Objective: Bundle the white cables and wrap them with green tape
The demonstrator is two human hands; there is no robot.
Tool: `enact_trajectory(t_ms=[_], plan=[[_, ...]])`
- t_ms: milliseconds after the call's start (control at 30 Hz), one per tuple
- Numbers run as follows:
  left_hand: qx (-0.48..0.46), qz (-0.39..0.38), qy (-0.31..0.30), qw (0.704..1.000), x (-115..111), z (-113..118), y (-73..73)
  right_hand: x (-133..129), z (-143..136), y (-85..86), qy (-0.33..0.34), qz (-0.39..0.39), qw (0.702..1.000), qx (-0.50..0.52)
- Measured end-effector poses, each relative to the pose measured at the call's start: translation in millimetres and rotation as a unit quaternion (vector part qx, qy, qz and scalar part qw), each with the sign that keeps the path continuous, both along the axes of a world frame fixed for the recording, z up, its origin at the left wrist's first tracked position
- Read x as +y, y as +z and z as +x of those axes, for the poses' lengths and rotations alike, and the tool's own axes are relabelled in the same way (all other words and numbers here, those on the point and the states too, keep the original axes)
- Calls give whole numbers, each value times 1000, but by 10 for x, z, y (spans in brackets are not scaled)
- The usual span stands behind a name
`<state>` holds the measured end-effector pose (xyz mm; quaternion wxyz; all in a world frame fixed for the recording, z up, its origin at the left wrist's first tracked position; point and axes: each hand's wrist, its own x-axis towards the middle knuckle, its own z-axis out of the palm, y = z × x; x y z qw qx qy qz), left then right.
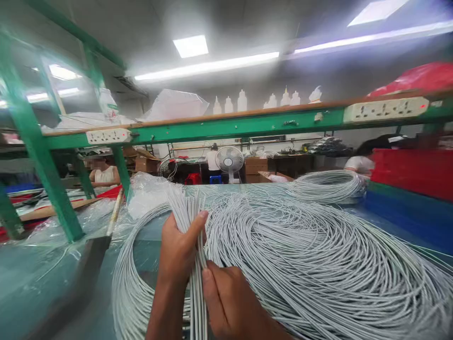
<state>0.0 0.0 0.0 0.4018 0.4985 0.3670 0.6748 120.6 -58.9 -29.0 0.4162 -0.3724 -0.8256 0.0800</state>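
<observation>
A bundle of pale grey wires [197, 295] is held upright, leaning slightly left, over the near side of a blue-green table [102, 264]. Its upper part is wrapped by the left hand [181, 248], which is closed, with the thumb laid across the front and the loose wire ends fanned out above. Lower down, the bundle is gripped at its right side by the right hand [228, 290], which is curled closed with the thumb pressed against the strands; how many are pinched seems impossible to tell, as the fingertips are hidden.

To the right, much of the table is covered by a large wire coil [311, 255], and behind it a smaller coil [323, 186] is set near a red bin [412, 172]. Looped wires [127, 276] are spread to the left of the hands. Clear plastic bags [146, 194] are heaped beyond them, below a green shelf rail [219, 128] fitted with power strips [387, 110].
</observation>
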Motion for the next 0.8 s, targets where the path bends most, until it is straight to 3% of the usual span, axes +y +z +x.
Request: enact_trajectory(t_ms=[100,200,300,400,433,467,500,533,667,800], plan=[[40,19,-8,999,22,-12,-5,71,20,-40,-2,68,996,-60],[54,17,-15,998,15,2,12,73,40,13,0,56,995,-84],[6,29,-45,999,-18,26,39,108,141,158,41,-116,991,-57],[-67,48,-72,994,-55,31,65,356,393,190,103,-298,949,17],[-83,55,-82,992,-66,28,72,486,498,135,82,-300,950,18],[-92,62,-87,990,-74,26,79,625,603,46,-13,-241,970,-36],[-98,69,-93,988,-81,24,83,762,699,-69,-155,-172,960,-156],[-102,71,-96,988,-84,24,85,884,781,-200,-222,-172,939,-198],[-81,65,-96,990,-81,39,72,1119,921,-614,-296,-193,881,-314],[-92,60,-87,990,-107,68,84,1079,899,-653,-317,-181,864,-348]])
